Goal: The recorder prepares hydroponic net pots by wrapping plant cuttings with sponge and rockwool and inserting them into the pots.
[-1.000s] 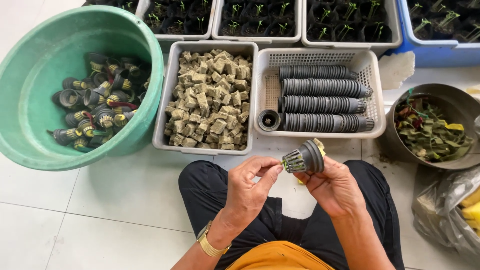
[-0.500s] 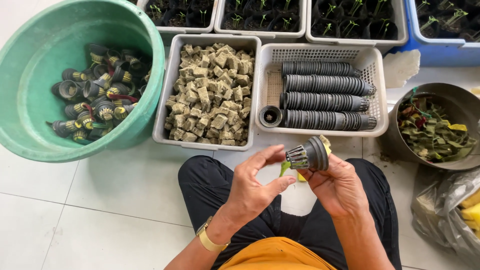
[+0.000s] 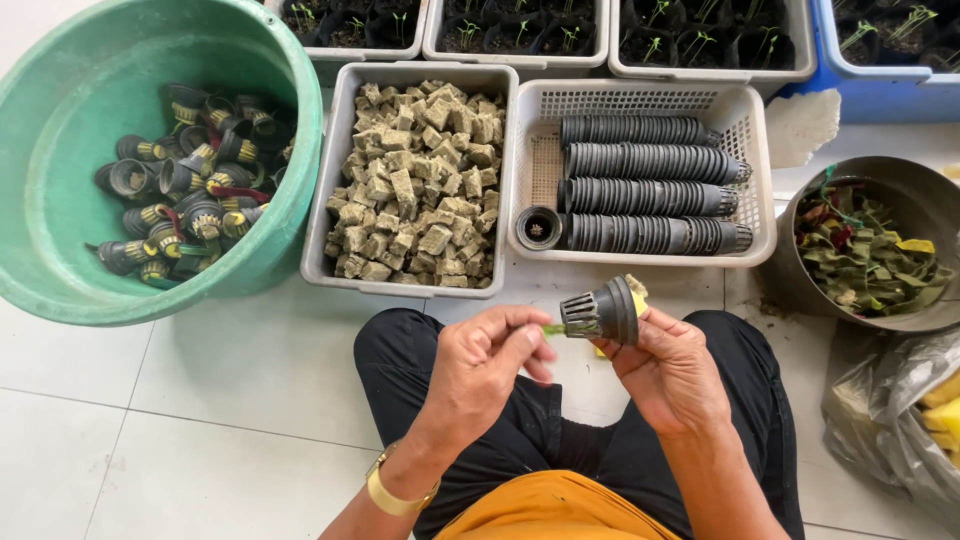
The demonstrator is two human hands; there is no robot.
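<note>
My right hand (image 3: 668,368) grips a small black slotted net pot (image 3: 598,313) lying on its side, its slotted bottom pointing left; a bit of yellow sponge shows behind its rim. My left hand (image 3: 485,362) is just left of the pot, its fingertips pinched on a thin green stem (image 3: 553,329) that sticks out of the pot's bottom. Both hands hover over my lap, in front of the grey tray of sponge cubes (image 3: 340,180) and the white basket (image 3: 745,110) of stacked black pots.
A green tub (image 3: 60,90) at the left holds several used net pots. A metal bowl (image 3: 800,200) of plant scraps sits at the right, with a plastic bag (image 3: 890,410) below it. Seedling trays (image 3: 520,50) line the back. The floor is white tile.
My left hand has dropped from the pot's side to its slotted bottom and now pinches the green stem. The pot has turned to lie more level.
</note>
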